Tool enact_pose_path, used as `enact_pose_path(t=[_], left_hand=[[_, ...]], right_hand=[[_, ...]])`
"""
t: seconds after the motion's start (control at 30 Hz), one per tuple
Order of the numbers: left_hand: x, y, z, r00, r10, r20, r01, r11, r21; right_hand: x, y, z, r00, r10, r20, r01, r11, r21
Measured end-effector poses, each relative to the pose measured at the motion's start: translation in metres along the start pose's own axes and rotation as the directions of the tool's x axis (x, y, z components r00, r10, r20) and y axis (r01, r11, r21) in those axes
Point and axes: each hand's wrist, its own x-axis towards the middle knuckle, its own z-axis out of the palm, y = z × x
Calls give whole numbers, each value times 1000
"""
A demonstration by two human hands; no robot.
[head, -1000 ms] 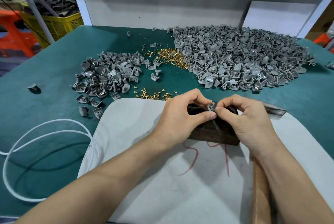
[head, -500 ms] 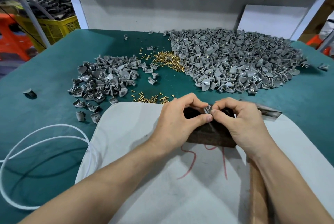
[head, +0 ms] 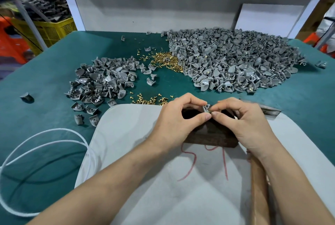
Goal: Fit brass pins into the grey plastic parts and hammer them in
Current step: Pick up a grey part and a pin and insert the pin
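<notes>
Fingertips [head: 205, 116] of the left hand [head: 178, 115] and right hand [head: 248, 121] meet, thumb and forefinger of each pinching 1 small grey part [head: 206, 108]; the other fingers curl loosely. The part is matte plastic with a round eyelet on top. Whether a pin sits under the right fingertips cannot be told.

Below the hands lies a dark, worn block [head: 210, 134], on a pale rounded pad [head: 136, 143] scrawled with red marks [head: 192, 159]. A wooden handle [head: 258, 188] runs under the right forearm at 5 o'clock.

On the green mat [head: 45, 79], shiny loose pins [head: 148, 100] lie at 10 o'clock just beside the pad. A small pile [head: 103, 81] of curved shell-like parts sits farther out at 10 o'clock, a brass heap [head: 166, 60] at 11 and a large pile [head: 235, 61] from 12 to 2. A white cord [head: 41, 143] loops at 8 o'clock.

Compared with 0.5 s ago, both hands keep the same pinch over the block, and the part's eyelet shows a little more clearly above the thumbs.
</notes>
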Motion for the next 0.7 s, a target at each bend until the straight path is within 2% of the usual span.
enact_pose_path(t=[0.17,0.27,0.43,0.7], left_hand=[[3,1,-4,998,12,55,-15,998,59],[4,2,-6,997,11,81,-17,997,79],[6,3,-10,994,-19,111,17,1000,15],[6,3,-10,991,-22,129,26,999,-36]], right_hand=[[-1,1,3,988,-137,-65,119,966,-229],[-1,0,5,972,-222,-74,195,943,-268],[-1,3,7,961,-265,-82,220,907,-359],[-2,2,12,901,-429,-70,348,807,-477]])
